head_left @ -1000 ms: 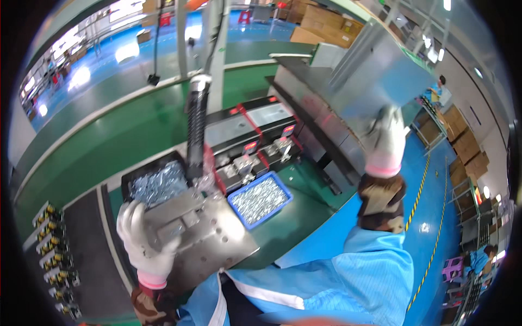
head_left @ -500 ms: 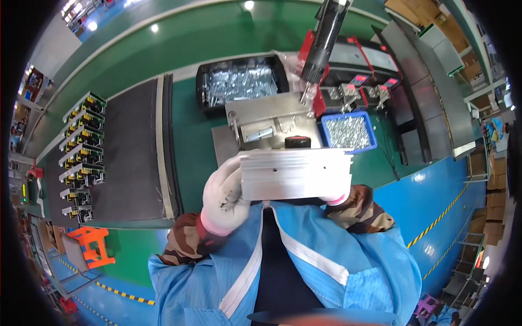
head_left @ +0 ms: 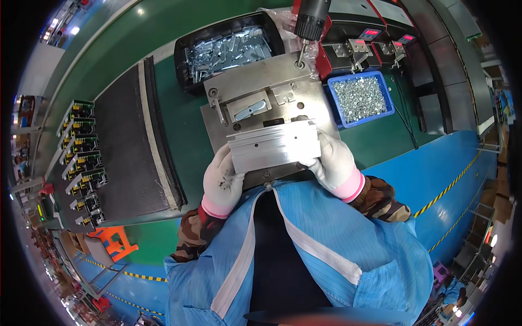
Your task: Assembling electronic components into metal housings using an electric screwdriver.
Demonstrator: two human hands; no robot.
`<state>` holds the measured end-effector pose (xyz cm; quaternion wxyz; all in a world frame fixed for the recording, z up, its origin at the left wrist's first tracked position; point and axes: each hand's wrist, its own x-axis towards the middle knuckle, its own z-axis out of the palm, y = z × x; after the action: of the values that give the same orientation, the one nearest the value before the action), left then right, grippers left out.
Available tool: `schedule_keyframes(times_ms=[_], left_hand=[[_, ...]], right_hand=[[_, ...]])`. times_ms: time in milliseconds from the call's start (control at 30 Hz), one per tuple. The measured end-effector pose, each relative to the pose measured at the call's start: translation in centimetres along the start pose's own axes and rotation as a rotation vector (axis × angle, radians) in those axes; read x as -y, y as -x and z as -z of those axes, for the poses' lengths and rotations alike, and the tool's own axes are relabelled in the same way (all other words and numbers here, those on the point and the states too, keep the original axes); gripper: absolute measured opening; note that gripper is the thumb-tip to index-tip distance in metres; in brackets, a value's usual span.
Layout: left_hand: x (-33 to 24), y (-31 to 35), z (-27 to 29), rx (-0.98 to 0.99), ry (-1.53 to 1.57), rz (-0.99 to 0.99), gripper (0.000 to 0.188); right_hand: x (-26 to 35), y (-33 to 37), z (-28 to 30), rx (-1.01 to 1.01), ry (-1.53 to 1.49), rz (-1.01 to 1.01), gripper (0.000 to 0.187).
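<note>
Green matting covers a workbench point(head_left: 180, 130) beside a glossy blue floor point(head_left: 405, 176), where a worker in a blue jacket point(head_left: 375, 239) handles a silver metal panel point(head_left: 274, 148) with two small dark holes in its face. Both hands wear white gloves with pink cuffs. Closed on the panel's left end is the left hand point(head_left: 220, 176), its glove smudged dark; the right hand point(head_left: 337, 163) grips the opposite end, fingers curled at the lower corner.

The panel sits between them, in front of the jacket and over the near part of a steel plate point(head_left: 217, 122) (whether the two touch, the view does not tell). Just beyond the panel, a small grey strip point(head_left: 250, 110) lies in a raised holder on the plate. A black power screwdriver point(head_left: 311, 19) hangs above the plate's far right corner, bit pointing down.

Behind the plate, a black bin point(head_left: 197, 87) holds loose metal pieces point(head_left: 228, 51); to the right, a blue tray point(head_left: 368, 120) is filled with small shiny parts point(head_left: 359, 98), near machines point(head_left: 337, 35) with red displays. At far left, circuit boards point(head_left: 82, 158) stand in a row along a dark belt point(head_left: 122, 130), with an orange stool point(head_left: 117, 244) below.
</note>
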<state>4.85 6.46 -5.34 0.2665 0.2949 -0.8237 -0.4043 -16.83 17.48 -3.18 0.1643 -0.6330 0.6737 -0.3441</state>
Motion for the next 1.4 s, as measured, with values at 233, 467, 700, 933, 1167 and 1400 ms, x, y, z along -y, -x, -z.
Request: schedule_keyframes(times_ms=[233,467,700,933,1167,1400], left_hand=[[0.6,0.4,-0.1,0.013,0.052,0.011,0.031],[-1.8,-1.6,0.0,0.074,-0.087,-0.012,0.034],[-2.6,-3.2,0.8,0.057,0.044,0.060,0.032],[-1.0,-3.4,0.9,0.052,0.023,0.119,0.031],[0.2,-3.2,0.6,0.012,-0.022,0.018,0.032],[-0.3,-3.7,1.1,0.037,-0.193,-0.052,0.020]], right_hand=[[-0.5,0.1,-0.2,-0.039,0.047,0.103,0.045],[-2.0,-0.1,1.1,0.126,-0.319,-0.133,0.047],[-1.9,-2.7,2.9,0.187,-0.164,-0.109,0.045],[-2.1,-4.0,1.9,0.095,-0.009,0.076,0.042],[-3.4,-5.2,1.9,0.117,-0.025,0.231,0.044],[-4.3,-5.3,1.9,0.118,-0.042,0.241,0.039]])
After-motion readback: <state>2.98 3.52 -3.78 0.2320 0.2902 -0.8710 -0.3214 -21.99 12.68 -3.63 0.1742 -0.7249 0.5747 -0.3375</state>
